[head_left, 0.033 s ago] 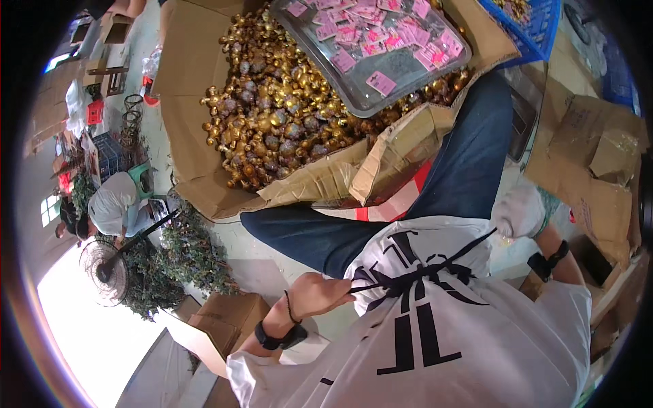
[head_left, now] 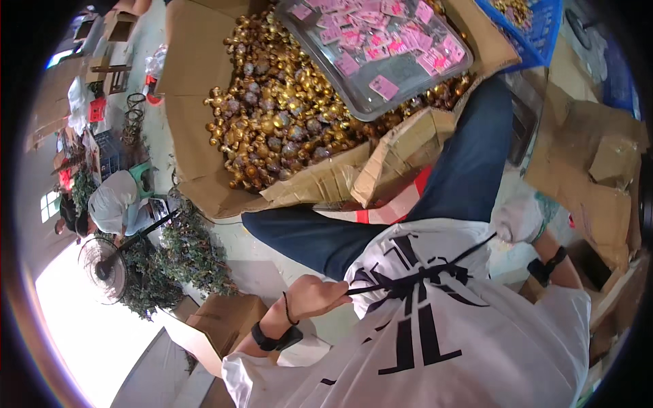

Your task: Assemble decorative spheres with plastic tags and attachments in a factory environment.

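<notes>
A black cord [head_left: 371,288] runs across the gathered front of my white shirt [head_left: 422,326], with a knot or bow [head_left: 435,273] in its middle. My left hand [head_left: 316,296], bare, pinches the cord's left end beside my waist. The other end leads up to my right hand [head_left: 518,219], which wears a whitish glove and is closed around it; the glove hides the exact finger grip. Both ends look stretched taut away from the knot.
Before my legs stands an open cardboard box [head_left: 197,102] full of shiny gold baubles [head_left: 286,122]. A grey tray [head_left: 371,109] of pink cards rests on it. A blue crate [head_left: 537,41] is behind right, cardboard [head_left: 585,156] at right. Far left: a fan [head_left: 102,270] and a seated person [head_left: 114,200].
The view has shifted very slightly. Around the knot the cord looks a little more drawn together, while both hands keep their hold in nearly the same places.
</notes>
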{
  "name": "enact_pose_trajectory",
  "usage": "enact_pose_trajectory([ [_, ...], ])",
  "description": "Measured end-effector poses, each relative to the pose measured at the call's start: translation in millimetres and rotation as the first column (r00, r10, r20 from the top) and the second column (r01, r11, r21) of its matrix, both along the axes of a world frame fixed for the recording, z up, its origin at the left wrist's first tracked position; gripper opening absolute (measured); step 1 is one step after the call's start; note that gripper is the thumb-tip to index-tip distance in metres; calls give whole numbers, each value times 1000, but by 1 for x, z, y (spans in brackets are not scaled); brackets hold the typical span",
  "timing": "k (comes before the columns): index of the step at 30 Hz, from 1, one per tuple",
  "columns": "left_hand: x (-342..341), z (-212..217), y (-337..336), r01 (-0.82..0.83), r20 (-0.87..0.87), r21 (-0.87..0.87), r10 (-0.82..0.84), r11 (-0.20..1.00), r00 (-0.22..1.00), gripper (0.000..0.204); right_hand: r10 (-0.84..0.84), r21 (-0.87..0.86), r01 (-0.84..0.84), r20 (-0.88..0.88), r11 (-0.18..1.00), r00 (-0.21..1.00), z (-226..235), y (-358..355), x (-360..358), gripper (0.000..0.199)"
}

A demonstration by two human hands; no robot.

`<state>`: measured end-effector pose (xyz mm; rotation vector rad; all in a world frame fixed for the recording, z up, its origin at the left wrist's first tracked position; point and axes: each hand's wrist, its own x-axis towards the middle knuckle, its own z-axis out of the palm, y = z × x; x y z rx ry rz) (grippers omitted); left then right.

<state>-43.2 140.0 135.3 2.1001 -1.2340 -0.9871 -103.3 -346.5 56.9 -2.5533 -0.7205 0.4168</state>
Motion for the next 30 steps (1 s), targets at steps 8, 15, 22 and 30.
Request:
enact_pose_trajectory([
  [8,-25,-36,27,-539,-655,237,543,808,526,29,-334,-61,329,-175,943,926,-12,26,-20,21],
  [15,-67,-40,-26,-944,-938,311,199,112,-286,34,-114,131,926,-977,354,182,36,45,-40,47],
  [22,-51,-62,-62,-903,-893,392,-164,178,-420,39,709,140,953,-642,-267,293,39,75,-3,54],
  [30,-22,-70,-107,-753,-760,-179,397,634,514,58,581,766,228,-615,602,532,70,161,89,28],
])
